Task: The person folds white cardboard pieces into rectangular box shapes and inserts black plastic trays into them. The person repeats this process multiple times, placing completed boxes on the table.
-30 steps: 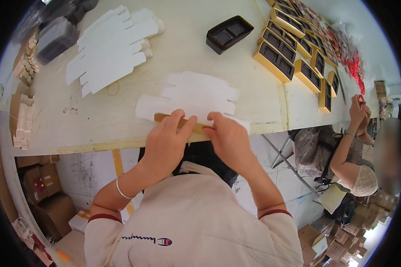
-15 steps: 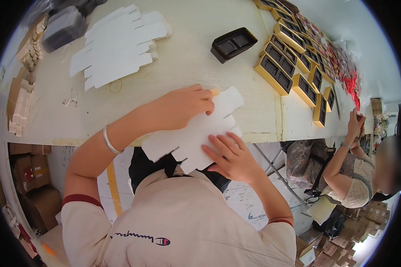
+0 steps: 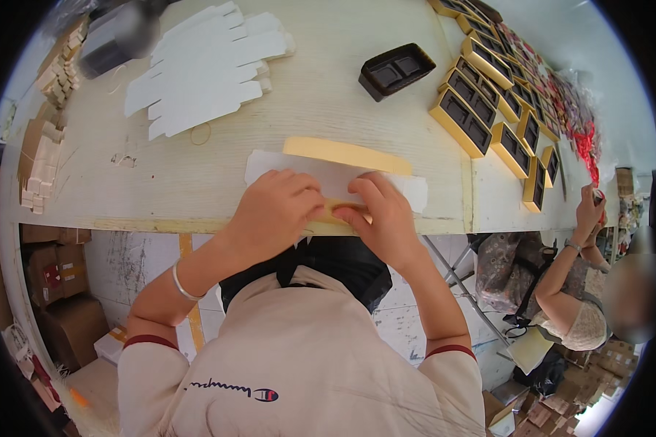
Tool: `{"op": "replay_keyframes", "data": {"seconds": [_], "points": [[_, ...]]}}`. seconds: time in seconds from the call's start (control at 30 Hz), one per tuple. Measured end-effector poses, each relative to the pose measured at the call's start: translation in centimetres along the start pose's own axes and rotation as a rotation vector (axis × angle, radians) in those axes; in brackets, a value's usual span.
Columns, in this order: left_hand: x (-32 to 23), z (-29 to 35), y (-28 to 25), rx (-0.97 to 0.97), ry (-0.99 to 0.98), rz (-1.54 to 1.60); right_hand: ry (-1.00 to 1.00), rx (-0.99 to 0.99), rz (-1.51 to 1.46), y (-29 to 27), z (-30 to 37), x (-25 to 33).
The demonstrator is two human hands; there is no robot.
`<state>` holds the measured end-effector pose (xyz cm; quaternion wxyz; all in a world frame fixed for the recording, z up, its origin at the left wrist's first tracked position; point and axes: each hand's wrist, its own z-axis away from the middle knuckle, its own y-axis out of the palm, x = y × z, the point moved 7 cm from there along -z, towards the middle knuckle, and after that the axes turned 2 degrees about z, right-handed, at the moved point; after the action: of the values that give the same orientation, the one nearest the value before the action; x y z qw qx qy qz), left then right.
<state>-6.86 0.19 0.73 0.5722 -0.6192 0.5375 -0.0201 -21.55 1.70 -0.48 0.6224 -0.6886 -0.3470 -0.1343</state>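
Note:
A carton blank (image 3: 264, 164), white on its inner face and gold on the outside, lies lengthwise at the table's near edge in front of me. Its far side is folded up, showing a long gold panel (image 3: 346, 154). My left hand (image 3: 278, 211) is closed on the near side of the blank, fingertips pinching a gold edge. Close beside it, my right hand (image 3: 388, 222) pinches the same near side with thumb and fingers. Most of that near fold is hidden under my fingers.
A stack of flat white blanks (image 3: 204, 80) lies at the far left, near dark plastic trays (image 3: 113, 47). A single black tray (image 3: 397, 71) sits farther back. Gold boxes with black inserts (image 3: 462, 124) crowd the right, where another person (image 3: 572, 291) handles red ribbon (image 3: 587, 153).
The blank has gone from slanted and flat, partly over the edge, to lying along the table edge with its far side raised. Both hands have come together at its near side.

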Motion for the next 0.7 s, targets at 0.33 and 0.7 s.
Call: {"op": "replay_keyframes", "data": {"seconds": [0.33, 0.7], "points": [[-1.8, 2.0, 1.5, -0.077, 0.132, -0.265, -0.347, -0.138, 0.348, 1.1, 5.4, 2.0], [-1.6, 0.1, -2.2, -0.069, 0.02, -0.039, -0.211, 0.156, 0.049, 0.5, 0.6, 0.6]]}}
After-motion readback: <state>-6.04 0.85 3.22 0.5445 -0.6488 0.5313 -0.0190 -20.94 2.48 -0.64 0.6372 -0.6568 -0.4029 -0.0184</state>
